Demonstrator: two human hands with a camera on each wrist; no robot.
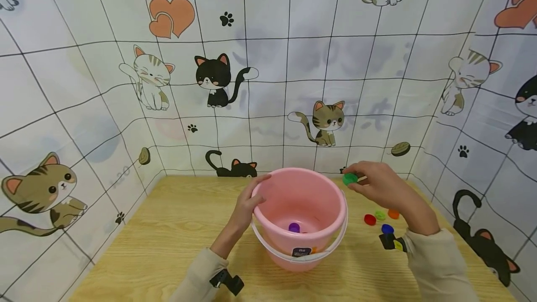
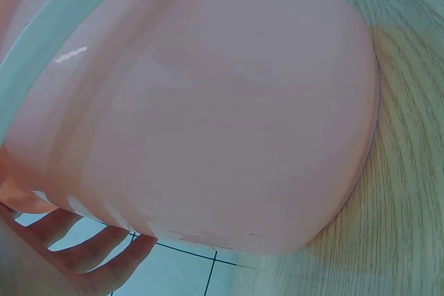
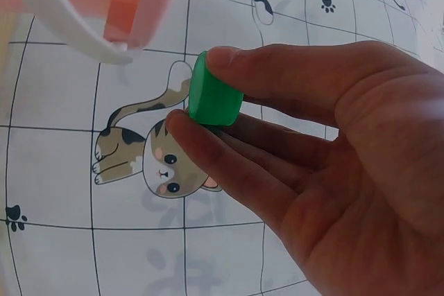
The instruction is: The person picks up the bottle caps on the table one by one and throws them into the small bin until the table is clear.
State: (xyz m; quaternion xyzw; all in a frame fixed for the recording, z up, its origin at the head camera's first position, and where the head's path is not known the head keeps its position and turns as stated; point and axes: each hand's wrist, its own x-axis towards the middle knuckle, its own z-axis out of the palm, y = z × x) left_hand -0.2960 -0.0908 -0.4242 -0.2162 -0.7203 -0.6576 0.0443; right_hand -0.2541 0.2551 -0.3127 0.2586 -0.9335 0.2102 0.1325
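A pink bucket point(image 1: 274, 236) with a white handle stands upright on the wooden table, its open top facing me. My left hand point(image 1: 247, 202) grips its left rim, with the thumb over the edge and the fingers point(image 2: 104, 251) along the outer wall. Inside lies a small purple round piece point(image 1: 294, 227); the near wall hides part of the bottom. Right of the bucket, my right hand point(image 1: 379, 183) pinches a small green cap-like piece point(image 3: 216, 98) between thumb and fingertips, above the table and beside the rim.
On the table point(image 1: 176, 227), right of the bucket, lie several small round pieces: a red one point(image 1: 370, 219), a light green one point(image 1: 380, 215), an orange one point(image 1: 393, 214) and a blue one point(image 1: 388, 229). A cat-printed, grid-lined sheet point(image 1: 268, 59) walls the back and sides.
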